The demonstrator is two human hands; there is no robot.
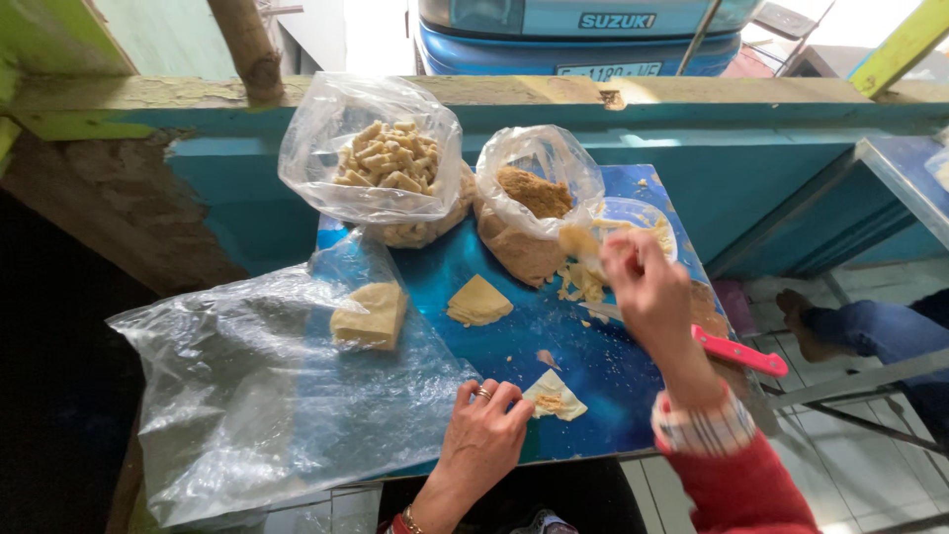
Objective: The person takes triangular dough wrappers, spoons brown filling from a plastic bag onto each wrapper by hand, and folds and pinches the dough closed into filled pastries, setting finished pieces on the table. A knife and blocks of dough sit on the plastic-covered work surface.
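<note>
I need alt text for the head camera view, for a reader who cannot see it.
Seen from above, a person's left hand rests on a blue table beside a folded pale wrapper, while the right hand is raised by a bag of brown crumbs. A bag of rolled snacks, a pink-handled knife and wrappers on clear plastic lie around.

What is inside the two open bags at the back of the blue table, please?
The left bag holds pale rolled pieces; the right bag holds brown crumbly filling. What lies below each top layer is hidden.
</note>
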